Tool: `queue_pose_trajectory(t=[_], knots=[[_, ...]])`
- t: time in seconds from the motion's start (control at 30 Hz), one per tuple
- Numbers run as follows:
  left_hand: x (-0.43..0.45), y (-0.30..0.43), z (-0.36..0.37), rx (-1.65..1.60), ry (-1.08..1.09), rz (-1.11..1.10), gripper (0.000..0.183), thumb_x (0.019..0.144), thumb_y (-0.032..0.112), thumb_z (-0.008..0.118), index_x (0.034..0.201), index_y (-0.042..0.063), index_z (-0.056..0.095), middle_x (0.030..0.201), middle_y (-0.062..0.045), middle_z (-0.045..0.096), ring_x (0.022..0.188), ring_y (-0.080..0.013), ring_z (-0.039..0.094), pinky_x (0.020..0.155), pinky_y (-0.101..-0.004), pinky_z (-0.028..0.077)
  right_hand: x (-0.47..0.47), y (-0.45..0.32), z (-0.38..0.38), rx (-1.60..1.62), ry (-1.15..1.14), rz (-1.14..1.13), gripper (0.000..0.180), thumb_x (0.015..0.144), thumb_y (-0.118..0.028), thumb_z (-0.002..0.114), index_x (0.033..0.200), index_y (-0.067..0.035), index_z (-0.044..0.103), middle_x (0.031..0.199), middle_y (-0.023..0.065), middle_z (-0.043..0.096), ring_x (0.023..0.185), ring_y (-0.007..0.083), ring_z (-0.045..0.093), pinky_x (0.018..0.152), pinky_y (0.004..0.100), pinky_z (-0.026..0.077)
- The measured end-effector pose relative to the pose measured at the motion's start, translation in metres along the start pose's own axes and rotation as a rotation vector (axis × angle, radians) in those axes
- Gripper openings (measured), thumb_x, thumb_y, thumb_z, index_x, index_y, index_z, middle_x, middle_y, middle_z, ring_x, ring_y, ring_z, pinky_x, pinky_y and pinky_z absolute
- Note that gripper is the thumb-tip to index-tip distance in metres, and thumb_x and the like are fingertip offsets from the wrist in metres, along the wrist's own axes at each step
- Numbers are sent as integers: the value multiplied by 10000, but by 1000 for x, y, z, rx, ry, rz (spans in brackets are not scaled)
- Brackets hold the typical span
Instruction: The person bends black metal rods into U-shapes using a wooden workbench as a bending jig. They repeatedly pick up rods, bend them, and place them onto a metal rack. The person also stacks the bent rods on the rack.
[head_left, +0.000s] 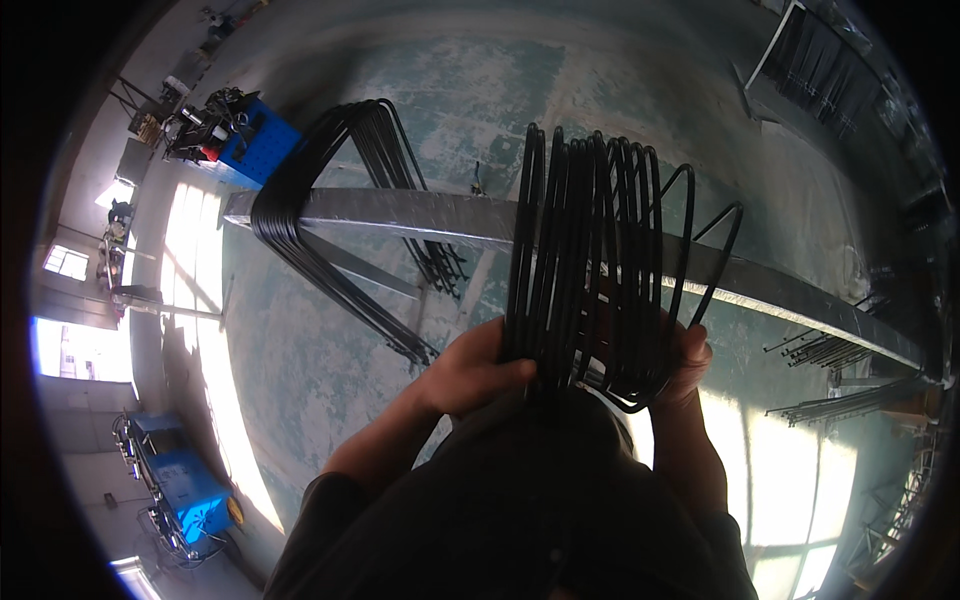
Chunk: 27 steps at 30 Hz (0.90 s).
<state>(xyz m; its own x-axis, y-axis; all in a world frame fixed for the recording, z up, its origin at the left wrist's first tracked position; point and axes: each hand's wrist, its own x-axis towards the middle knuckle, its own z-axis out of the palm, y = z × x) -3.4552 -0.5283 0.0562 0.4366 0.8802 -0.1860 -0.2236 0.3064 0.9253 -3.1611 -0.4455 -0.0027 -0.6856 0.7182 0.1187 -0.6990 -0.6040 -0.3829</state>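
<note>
A bundle of black bent rods (574, 262) stands upright before my body, crossing in front of the grey metal beam (457, 229). My left hand (476, 371) grips its left side low down, thumb across the outer rods. At the lower right, my right hand (684, 367) holds the other side with its thumb up. Two rods at the right lean apart from the rest. Whether the bundle's weight rests on the beam cannot be told. Further left, a second set of black bent rods (277, 217) hangs over the beam, its ends pointing down.
Blue machines stand at the upper left (262, 142) and lower left (180, 480). More rods (825, 349) hang near the beam's right end. A rack of dark rods (817, 71) is at the upper right. Sunlight falls on the worn green floor (315, 322).
</note>
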Motion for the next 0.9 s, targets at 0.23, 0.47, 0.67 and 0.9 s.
queue_pose_trajectory(t=[0.23, 0.47, 0.67, 0.9], knots=[[-17, 0, -7, 75, 98, 2, 594, 1070, 295, 759, 1478, -87, 559, 1224, -109, 712, 1090, -172, 684, 993, -354, 562, 41, 25, 8, 148, 1, 75, 803, 779, -223, 751, 1490, 117, 600, 1387, 267, 729, 1225, 393, 755, 1060, 485, 626], [-42, -8, -3, 196, 403, 102, 681, 1074, 474, 772, 1429, -76, 587, 1133, -89, 679, 1027, -160, 636, 936, -340, 527, 70, 47, 29, 129, -73, 10, 804, 770, -193, 748, 1496, 116, 595, 1403, 277, 724, 1265, 412, 746, 1121, 510, 602], [-48, -19, -20, 52, 458, 269, 638, 1017, 423, 862, 1390, -38, 628, 1082, -40, 657, 991, -130, 607, 890, -321, 507, 84, 64, 34, 79, -103, 7, 825, 792, -227, 739, 1532, 98, 572, 1453, 280, 700, 1310, 422, 725, 1155, 536, 579], [-58, -16, -46, -46, 512, 363, 458, 1006, 263, 886, 1329, 4, 690, 1077, 13, 662, 991, -99, 595, 890, -299, 495, 124, 92, 72, -34, -174, 18, 976, 858, -382, 730, 1658, 93, 434, 1647, 315, 543, 1532, 437, 554, 1283, 558, 455]])
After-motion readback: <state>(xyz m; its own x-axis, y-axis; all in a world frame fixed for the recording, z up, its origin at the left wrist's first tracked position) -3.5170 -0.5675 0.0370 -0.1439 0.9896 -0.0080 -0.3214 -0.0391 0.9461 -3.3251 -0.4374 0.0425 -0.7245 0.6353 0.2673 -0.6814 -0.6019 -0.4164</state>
